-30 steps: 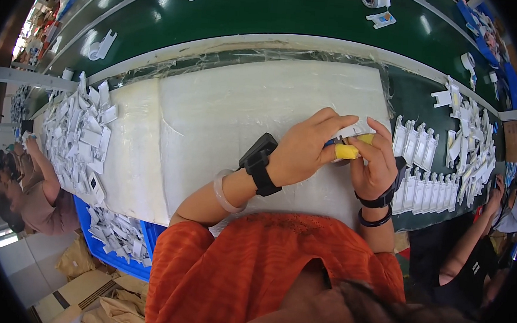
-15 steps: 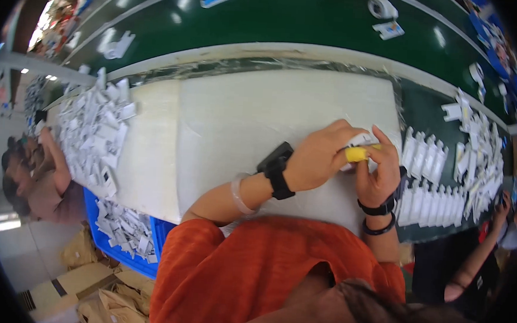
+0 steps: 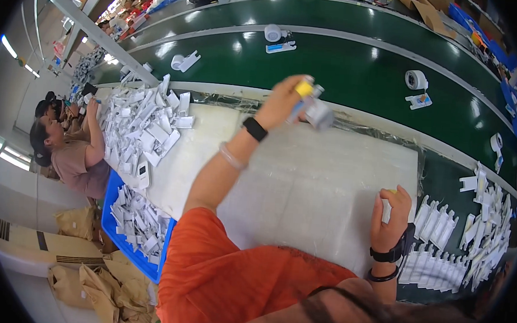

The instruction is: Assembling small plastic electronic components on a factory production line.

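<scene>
My left hand point(image 3: 284, 101) is stretched far forward over the back edge of the white table point(image 3: 304, 182), next to the green conveyor belt point(image 3: 347, 66). It is shut on a small white part with a yellow and blue end point(image 3: 310, 104), blurred by motion. My right hand point(image 3: 390, 216) stays near the table's right side, fingers curled around a small white piece with a yellow spot point(image 3: 388, 204). Just right of that hand stand rows of white parts point(image 3: 443, 244).
A heap of white parts point(image 3: 145, 125) covers the table's left end, above a blue bin point(image 3: 125, 224) with more. Tape rolls and white parts point(image 3: 417, 82) ride the belt. A person point(image 3: 72, 156) sits at the left. Cardboard boxes point(image 3: 86, 269) lie on the floor.
The hands were together working a small yellow-tipped part at the table's right. My left hand has now swung forward and up toward the belt with the part; the right hand stayed back.
</scene>
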`<state>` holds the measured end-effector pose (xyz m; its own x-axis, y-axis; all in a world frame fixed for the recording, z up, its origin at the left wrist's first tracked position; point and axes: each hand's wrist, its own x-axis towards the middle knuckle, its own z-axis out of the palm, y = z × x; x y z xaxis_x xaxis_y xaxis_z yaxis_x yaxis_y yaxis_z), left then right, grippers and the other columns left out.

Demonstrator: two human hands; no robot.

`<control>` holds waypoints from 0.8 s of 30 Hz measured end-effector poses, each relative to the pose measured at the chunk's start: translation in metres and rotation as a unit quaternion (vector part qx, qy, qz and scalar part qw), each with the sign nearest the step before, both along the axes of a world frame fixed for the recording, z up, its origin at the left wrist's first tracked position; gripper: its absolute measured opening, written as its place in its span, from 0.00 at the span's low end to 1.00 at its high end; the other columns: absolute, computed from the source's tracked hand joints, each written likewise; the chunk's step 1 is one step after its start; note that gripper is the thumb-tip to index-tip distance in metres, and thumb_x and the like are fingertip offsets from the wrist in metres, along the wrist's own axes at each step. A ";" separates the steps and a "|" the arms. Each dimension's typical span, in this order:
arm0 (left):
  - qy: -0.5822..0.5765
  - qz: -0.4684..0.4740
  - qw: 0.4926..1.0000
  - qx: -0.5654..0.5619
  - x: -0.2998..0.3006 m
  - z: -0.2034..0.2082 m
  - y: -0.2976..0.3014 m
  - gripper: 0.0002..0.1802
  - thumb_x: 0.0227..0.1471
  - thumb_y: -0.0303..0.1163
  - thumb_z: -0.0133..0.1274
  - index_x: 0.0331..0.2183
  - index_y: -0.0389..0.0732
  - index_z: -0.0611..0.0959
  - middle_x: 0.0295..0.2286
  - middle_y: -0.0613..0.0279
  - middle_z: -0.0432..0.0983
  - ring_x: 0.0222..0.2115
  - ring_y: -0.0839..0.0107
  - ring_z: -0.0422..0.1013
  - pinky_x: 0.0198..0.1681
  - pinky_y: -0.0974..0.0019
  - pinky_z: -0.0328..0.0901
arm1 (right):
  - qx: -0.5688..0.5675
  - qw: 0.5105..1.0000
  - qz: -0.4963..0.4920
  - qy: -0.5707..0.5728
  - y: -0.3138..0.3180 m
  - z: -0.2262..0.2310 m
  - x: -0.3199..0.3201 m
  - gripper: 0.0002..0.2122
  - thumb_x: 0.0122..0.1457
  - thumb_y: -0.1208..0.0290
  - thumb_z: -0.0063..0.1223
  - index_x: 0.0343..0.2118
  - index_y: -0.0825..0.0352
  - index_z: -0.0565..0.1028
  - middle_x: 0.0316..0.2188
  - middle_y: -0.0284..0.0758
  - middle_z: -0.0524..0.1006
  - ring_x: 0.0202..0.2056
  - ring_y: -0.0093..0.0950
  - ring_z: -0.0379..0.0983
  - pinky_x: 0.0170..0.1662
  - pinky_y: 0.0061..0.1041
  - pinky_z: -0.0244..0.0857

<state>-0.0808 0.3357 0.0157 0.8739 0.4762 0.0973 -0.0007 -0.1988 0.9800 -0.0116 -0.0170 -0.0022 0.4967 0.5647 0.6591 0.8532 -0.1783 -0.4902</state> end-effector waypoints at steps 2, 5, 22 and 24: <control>-0.060 0.083 0.976 0.192 -0.006 -0.024 0.086 0.19 0.59 0.30 0.44 0.50 0.34 0.73 0.34 0.52 0.79 0.20 0.70 0.75 0.19 0.67 0.71 | -0.012 1.000 0.007 0.010 0.002 -0.002 -0.001 0.10 0.53 0.84 0.56 0.38 0.69 0.75 0.35 0.41 0.75 0.43 0.44 0.72 0.53 0.41 0.64; 0.094 0.220 0.939 0.246 -0.010 -0.003 0.158 0.20 0.56 0.34 0.48 0.48 0.33 0.76 0.32 0.46 0.80 0.34 0.55 0.79 0.35 0.56 0.73 | -0.023 1.000 -0.004 0.015 0.001 -0.006 0.002 0.10 0.52 0.84 0.56 0.38 0.69 0.75 0.36 0.42 0.75 0.44 0.45 0.72 0.51 0.40 0.64; 0.399 0.264 0.732 0.485 0.124 -0.069 0.234 0.20 0.55 0.41 0.51 0.47 0.43 0.80 0.52 0.53 0.71 0.55 0.56 0.65 0.57 0.53 0.61 | -0.071 0.995 0.026 0.068 0.011 -0.018 0.008 0.07 0.54 0.86 0.55 0.36 0.72 0.75 0.31 0.45 0.76 0.33 0.40 0.74 0.38 0.30 0.68; 0.410 0.270 0.760 0.426 0.132 -0.057 0.215 0.23 0.52 0.44 0.55 0.48 0.43 0.80 0.52 0.52 0.71 0.55 0.56 0.66 0.57 0.53 0.62 | -0.071 0.994 0.028 0.073 0.009 -0.021 0.006 0.07 0.54 0.86 0.55 0.36 0.72 0.75 0.31 0.45 0.76 0.32 0.40 0.74 0.38 0.30 0.68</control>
